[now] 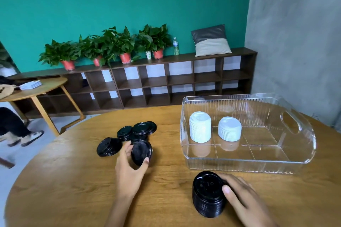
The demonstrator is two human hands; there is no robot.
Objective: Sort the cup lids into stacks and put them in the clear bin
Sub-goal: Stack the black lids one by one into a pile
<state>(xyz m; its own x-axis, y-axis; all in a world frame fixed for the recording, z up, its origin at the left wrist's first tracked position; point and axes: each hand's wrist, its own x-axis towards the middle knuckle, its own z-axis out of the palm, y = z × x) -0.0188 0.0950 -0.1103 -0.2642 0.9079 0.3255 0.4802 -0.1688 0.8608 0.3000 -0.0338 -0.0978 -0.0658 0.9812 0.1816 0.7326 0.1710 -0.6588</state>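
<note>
Lids, black ones now: one pinched up in my left hand [132, 164], a stack under my right.

Black lid [141, 152] is tilted on edge, my thumb and fingers curled round its rim, just left of the clear bin [306, 161]. My right hand [241, 201] wraps the black stack [209, 194], which sits on the table [73, 180] just in front of the bin's near wall. Thin plastic, I'd say: light, a bit flexible, slick on top, so the rim is the place to take it. Loose black lids [136, 131] wait in a pile further left of the bin. Inside the bin, two white stacks [200, 127] stand side by side at its left end.
</note>
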